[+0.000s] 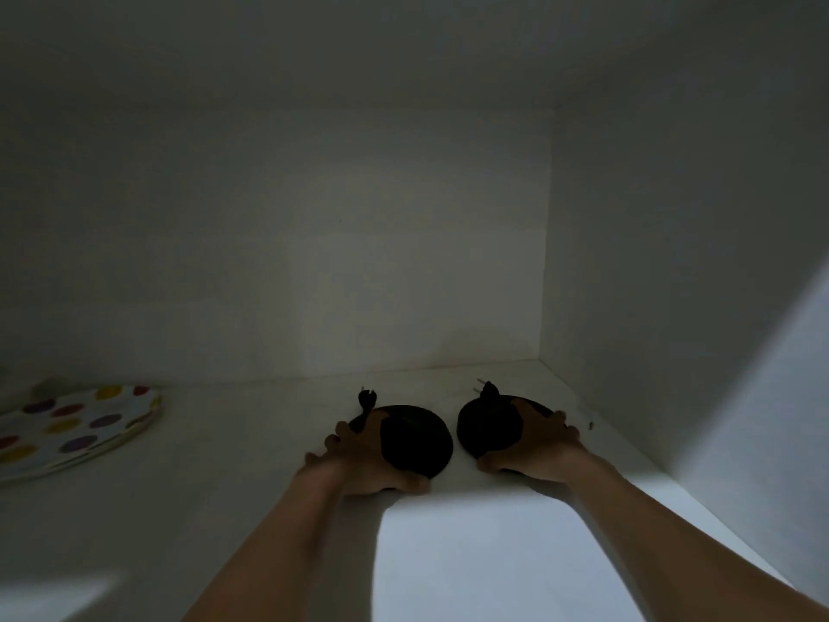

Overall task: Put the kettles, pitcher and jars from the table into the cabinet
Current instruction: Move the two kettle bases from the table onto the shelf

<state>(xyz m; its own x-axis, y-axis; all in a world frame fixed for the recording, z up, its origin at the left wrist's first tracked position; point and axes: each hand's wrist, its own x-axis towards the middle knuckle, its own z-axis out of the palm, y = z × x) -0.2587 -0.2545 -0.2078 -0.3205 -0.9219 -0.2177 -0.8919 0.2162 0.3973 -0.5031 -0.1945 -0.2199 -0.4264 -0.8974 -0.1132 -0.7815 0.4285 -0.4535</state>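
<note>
I am looking into a dim white cabinet. Two round black kettle bases lie side by side on its shelf (269, 442). My left hand (359, 460) grips the left kettle base (417, 437) at its left edge. My right hand (538, 446) grips the right kettle base (489, 428) from its right side. Each base has a short black cord ending in a plug: the left plug (362, 394) and the right plug (485, 387) point toward the back wall. No kettle, pitcher or jar is in view.
A stack of white plates with coloured dots (71, 428) sits at the shelf's left. The cabinet's right wall (650, 285) stands close to my right hand, the back wall (359, 240) just beyond the plugs. A tiny dark speck (591, 425) lies near the right wall.
</note>
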